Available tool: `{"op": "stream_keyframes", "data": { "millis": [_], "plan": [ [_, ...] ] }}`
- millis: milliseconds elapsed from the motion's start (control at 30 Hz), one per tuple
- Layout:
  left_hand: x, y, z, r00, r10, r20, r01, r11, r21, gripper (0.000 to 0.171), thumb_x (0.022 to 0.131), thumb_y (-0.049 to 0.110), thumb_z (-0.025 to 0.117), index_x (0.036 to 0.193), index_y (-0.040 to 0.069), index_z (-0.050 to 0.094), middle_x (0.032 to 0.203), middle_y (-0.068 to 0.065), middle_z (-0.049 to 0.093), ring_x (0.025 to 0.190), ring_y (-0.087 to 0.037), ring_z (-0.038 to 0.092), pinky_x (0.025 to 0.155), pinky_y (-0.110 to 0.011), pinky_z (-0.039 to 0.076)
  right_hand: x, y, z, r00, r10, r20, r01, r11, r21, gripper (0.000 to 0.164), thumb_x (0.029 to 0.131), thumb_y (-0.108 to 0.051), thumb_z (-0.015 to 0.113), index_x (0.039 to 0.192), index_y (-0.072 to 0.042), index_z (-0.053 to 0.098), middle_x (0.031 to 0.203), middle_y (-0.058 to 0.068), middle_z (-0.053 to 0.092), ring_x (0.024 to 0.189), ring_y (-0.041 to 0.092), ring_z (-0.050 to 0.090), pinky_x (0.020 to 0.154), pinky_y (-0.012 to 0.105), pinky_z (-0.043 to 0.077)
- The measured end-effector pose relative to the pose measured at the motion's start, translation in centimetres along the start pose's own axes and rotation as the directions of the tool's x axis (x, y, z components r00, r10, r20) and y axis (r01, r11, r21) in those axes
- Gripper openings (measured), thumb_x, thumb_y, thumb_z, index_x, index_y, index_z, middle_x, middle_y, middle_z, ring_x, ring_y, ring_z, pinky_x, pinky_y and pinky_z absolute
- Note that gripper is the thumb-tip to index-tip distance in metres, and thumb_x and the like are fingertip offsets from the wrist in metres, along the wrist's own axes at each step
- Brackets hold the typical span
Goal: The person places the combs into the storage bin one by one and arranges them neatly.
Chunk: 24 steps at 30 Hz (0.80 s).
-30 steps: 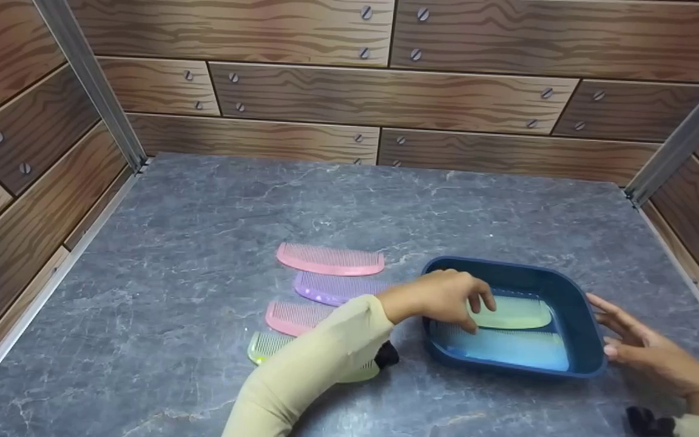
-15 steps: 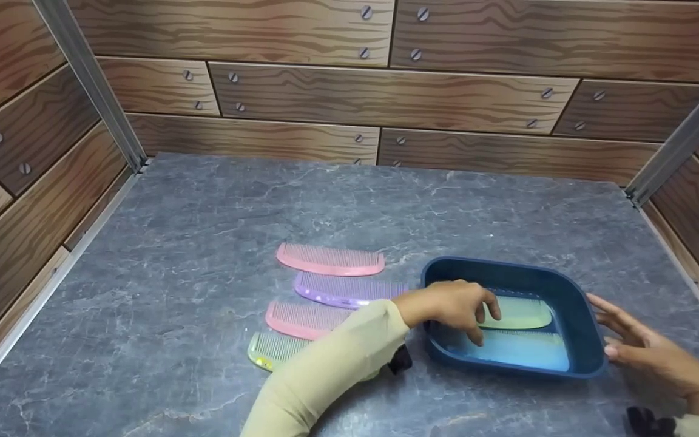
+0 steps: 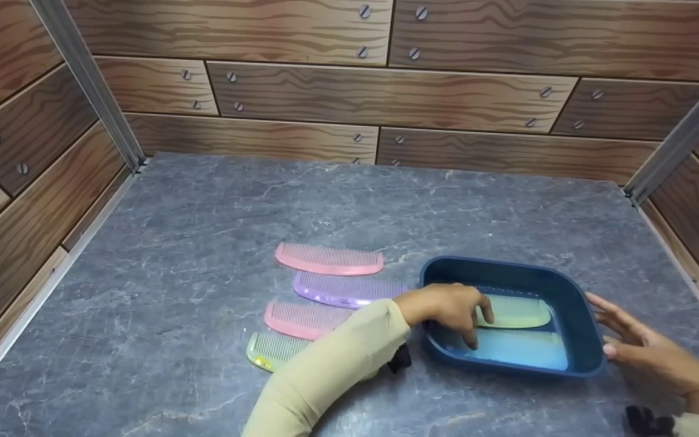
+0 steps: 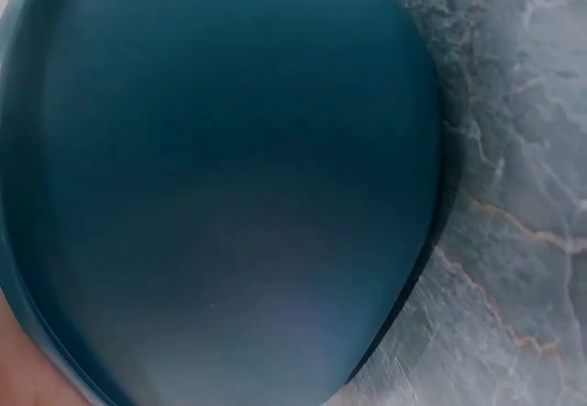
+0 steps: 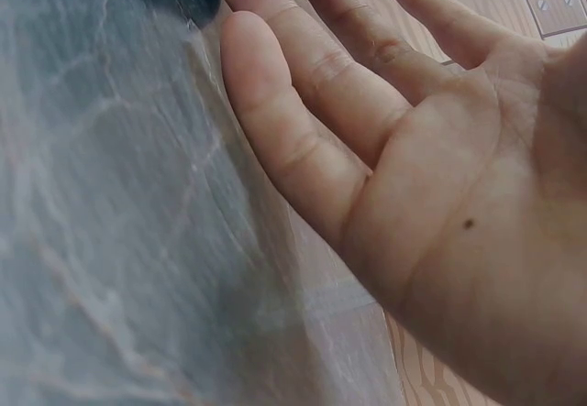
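In the head view my left hand reaches over the left rim of a dark blue plastic basin. Its loosely bent fingers point down inside, above a pale green comb and a blue-looking comb; no comb shows between the fingers. Those combs lie side by side on the basin floor, their left ends hidden by the hand. My right hand touches the basin's outer right side with fairly straight fingers. The right wrist view shows that palm bare, the fingertips at the basin.
Left of the basin lie a pink comb, a purple comb, another pink comb and a green comb, partly covered by the left sleeve. Wood-patterned walls enclose the grey marbled tabletop.
My left hand has shifted a little right and down within the basin, then stayed nearly still. The right hand, basin and combs have kept their places.
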<state>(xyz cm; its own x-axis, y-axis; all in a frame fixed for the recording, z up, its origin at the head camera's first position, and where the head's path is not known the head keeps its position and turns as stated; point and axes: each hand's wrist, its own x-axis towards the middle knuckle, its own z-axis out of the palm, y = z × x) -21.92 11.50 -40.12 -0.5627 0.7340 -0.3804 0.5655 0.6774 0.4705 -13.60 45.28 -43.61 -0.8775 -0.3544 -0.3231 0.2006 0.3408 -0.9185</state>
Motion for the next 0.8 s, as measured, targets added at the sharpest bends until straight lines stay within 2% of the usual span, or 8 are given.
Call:
{"op": "stream_keyframes", "data": {
  "millis": [100,333,567,667,800],
  "plan": [
    [-0.04,0.01,-0.01,1.0,-0.013,0.002,0.013,1.0,0.008,0.043,0.077,0.033,0.081,0.117,0.035,0.064,0.105,0.017,0.068,0.089,0.003,0.057,0.072,-0.017,0.046,0.02,0.02,0.06,1.0,-0.011,0.009,0.011,1.0,0.013,0.073,0.1,-0.009,0.045,0.156,-0.029,0.003,0.133,-0.028,0.032,0.116,-0.015,0.042,0.09,0.03,0.047],
    [-0.09,0.11,0.02,1.0,-0.019,0.002,0.019,0.999,0.032,0.04,0.077,0.032,0.081,0.114,0.035,0.066,0.105,0.019,0.067,0.091,0.003,0.057,0.072,-0.016,0.045,0.1,0.11,-0.09,1.0,-0.025,0.002,0.025,0.998,-0.051,0.072,0.101,-0.008,0.043,0.156,-0.026,0.001,0.134,-0.031,0.028,0.115,-0.021,0.038,0.092,0.042,0.044],
    [0.11,0.04,0.16,0.999,0.047,0.017,-0.047,0.999,-0.014,0.04,0.078,0.025,0.08,0.115,0.026,0.068,0.105,0.013,0.07,0.089,0.002,0.059,0.07,-0.012,0.045,0.13,0.29,-0.1,1.0,-0.019,0.005,0.019,1.0,0.003,0.073,0.1,-0.007,0.043,0.156,-0.027,0.002,0.133,-0.03,0.033,0.116,-0.018,0.041,0.089,0.027,0.049],
    [0.21,-0.01,0.2,0.998,0.061,0.021,-0.06,0.997,-0.045,0.039,0.077,0.022,0.081,0.114,0.023,0.068,0.104,0.011,0.071,0.086,0.002,0.06,0.069,-0.011,0.045,0.12,0.33,-0.03,1.0,-0.018,-0.001,0.018,1.0,0.007,0.073,0.1,-0.007,0.044,0.156,-0.027,0.002,0.132,-0.029,0.033,0.116,-0.017,0.041,0.088,0.026,0.048],
    [0.39,-0.09,0.33,0.998,0.063,0.027,-0.062,0.997,-0.044,0.039,0.077,0.021,0.081,0.114,0.022,0.068,0.105,0.009,0.071,0.087,0.0,0.06,0.069,-0.011,0.045,0.18,0.29,0.1,1.0,-0.016,-0.001,0.016,1.0,0.027,0.073,0.1,-0.007,0.045,0.156,-0.028,0.003,0.133,-0.027,0.034,0.117,-0.014,0.043,0.089,0.026,0.049]
  ]
}}
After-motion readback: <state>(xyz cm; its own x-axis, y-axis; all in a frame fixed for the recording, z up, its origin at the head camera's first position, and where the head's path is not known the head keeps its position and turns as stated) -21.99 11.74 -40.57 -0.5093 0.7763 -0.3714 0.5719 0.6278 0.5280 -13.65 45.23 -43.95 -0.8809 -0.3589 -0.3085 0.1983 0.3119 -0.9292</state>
